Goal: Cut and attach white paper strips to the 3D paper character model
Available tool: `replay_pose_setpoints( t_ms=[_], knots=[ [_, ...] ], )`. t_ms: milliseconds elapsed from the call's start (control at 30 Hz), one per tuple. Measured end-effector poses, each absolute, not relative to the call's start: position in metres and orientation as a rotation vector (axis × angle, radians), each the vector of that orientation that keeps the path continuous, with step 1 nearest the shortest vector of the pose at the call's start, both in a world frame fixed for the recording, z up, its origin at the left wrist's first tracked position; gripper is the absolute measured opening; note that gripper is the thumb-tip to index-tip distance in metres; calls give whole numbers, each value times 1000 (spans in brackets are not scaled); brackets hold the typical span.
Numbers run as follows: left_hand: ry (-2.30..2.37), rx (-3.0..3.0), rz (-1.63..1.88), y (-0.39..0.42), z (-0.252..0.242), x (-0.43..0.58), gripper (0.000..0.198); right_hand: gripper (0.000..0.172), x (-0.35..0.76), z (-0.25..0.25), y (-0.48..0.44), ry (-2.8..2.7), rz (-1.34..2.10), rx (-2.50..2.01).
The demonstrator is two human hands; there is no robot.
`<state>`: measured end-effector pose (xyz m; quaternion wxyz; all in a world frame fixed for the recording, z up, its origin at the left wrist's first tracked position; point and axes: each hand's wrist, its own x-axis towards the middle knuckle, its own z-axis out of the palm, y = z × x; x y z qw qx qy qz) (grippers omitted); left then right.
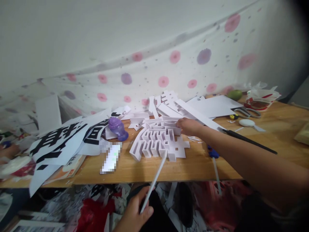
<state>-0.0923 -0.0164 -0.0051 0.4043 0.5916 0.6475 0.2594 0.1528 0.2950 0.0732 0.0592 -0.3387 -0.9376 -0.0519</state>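
The left hand (pixel 135 212) pinches a thin white strip (pixel 154 180) below the bench (pixel 198 164) edge while the right hand (pixel 189 125) presses fingers closed on the cut white paper piece (pixel 156 141) lying mid-bench, whose slender bars could likely tear if tugged.

Large black characters, not legible, on white paper sheets (pixel 60 141)

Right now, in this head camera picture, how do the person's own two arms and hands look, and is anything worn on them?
Both are bare. The right hand continues into a long forearm with no sleeve, watch or bracelet showing. The left hand shows only to the wrist, with no glove or ring visible. No markings are seen on either.
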Motion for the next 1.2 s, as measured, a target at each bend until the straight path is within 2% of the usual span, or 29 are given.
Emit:
replay_pose_setpoints(
  t_ms=[233, 800, 1033, 1200],
  knots=[
    [1808, 1519, 487, -23, 22, -116, 50, 23, 147, 73, 273, -2801, -382, -1163],
    [1741, 1513, 543, -22, 39, -118, 49, 28, 140, 62, 196, -2650, -325, -1087],
    [1749, 1479, 587, -23, 26, -122, 48, 32, 166, 66, 209, -2833, -225, -693],
    [1703, 1422, 637, -19, 26, -124, 52, 25, 176, 64, 207, -2889, -215, -426]
  ],
)
